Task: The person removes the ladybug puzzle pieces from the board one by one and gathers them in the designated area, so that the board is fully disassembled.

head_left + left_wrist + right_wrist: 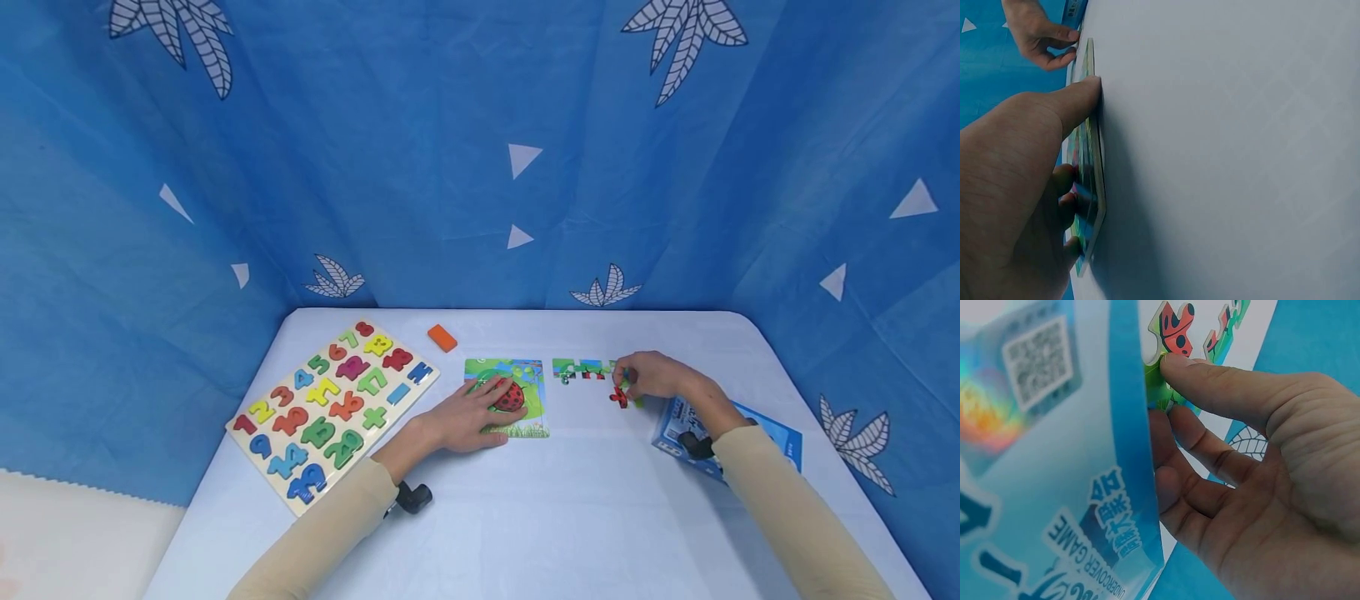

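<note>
My left hand [467,417] rests on a square picture board [534,392] showing a red ladybug on green leaves. In the left wrist view its thumb lies at the board's near edge, with several fingertips on the printed face. To the right, my right hand [654,375] pinches a jigsaw piece [1175,331] printed in red, black and green, between thumb and fingers. Just left of that hand, a strip of joined jigsaw pieces [588,368] lies on the table; its right end is partly hidden by the fingers.
A wooden number board [300,379] with colourful digits lies at an angle on the left. An orange block [442,337] sits behind the picture board. The blue box [780,437] lies under my right forearm, close to that hand. A blue curtain [465,167] borders the white table [570,508].
</note>
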